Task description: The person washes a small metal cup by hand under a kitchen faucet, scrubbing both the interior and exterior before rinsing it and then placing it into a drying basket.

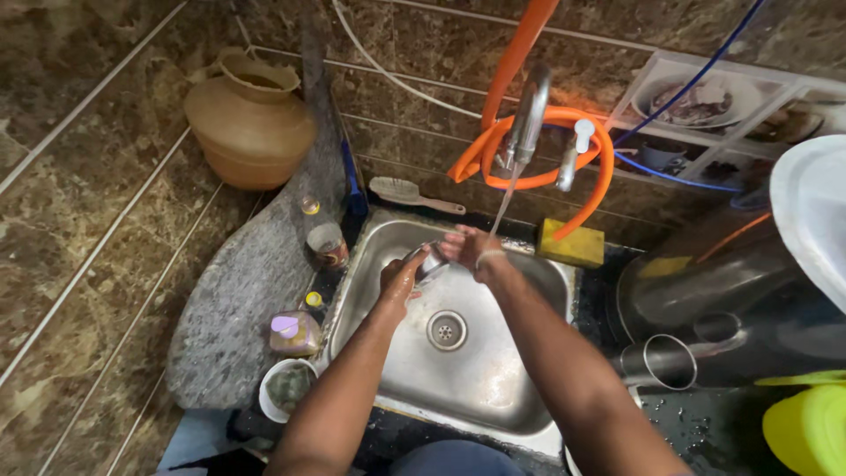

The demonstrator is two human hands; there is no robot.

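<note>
Water from the tap (527,119) runs over a small steel cup (429,261) above the sink (493,370), both hands' fingers (398,275) grasping it; wet, it could slip.

Both hands (436,260) close together — arms extended forward.

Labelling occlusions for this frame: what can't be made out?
- Head view: small shiny steel cup, mostly covered by left hand and right hand.
- White plastic lid, cut by right edge.
- Yellow-green plastic tub, cut by corner.
- Clay pot: inside hidden.
</note>
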